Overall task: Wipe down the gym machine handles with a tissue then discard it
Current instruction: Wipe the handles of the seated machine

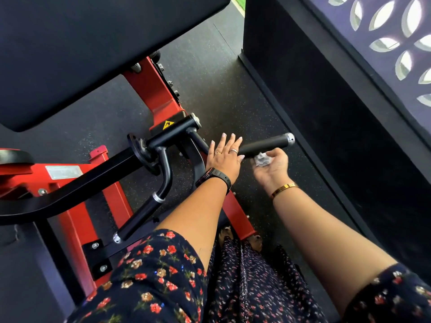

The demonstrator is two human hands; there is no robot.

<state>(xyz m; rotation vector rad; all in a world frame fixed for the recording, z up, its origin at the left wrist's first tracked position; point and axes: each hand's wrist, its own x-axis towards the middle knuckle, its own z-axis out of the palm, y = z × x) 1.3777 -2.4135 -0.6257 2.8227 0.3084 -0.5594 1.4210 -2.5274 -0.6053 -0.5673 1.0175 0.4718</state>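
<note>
The machine handle (265,144) being wiped lies nearly level. Its long axis runs from the left hand (224,157) out past the right hand (271,164), rising a little toward its free end, which points away from the machine's red frame (158,94). It is a matte black cylindrical grip finished with a silver end cap. The left hand lies flat over the inner end of the handle, fingers straight and together, gripping nothing. The right hand is turned palm up just below the handle, with its fingers curled round a crumpled white tissue (261,159) held against the grip's underside. The left hand hides where the handle joins its black arm, and most of the tissue is buried in the right palm, so its full shape cannot be made out. A second handle (140,220), also black with silver collars, slants down on the far side of the left forearm, well apart from both hands.
</note>
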